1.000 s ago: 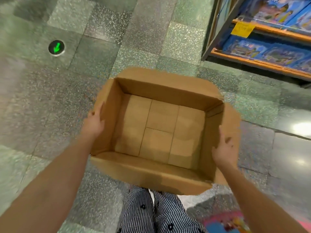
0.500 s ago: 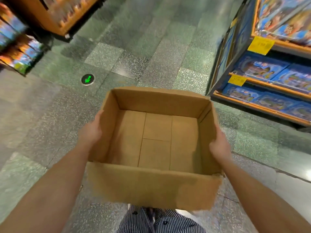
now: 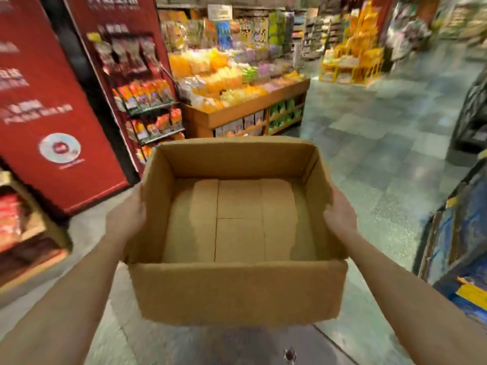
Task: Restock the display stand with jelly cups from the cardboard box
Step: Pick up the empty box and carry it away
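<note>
I see my left hand at nine o'clock and right hand at three, each clasped flat against the open cardboard box, holding it up.

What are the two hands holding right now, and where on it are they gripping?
The open brown cardboard box, which looks empty, is held by its two side walls: the left hand presses its left wall and the right hand its right wall.

Head view, forward and down
A single wide-angle camera (worn on the head) looks close over the cardboard box toward the blurred shop aisle ahead.
</note>
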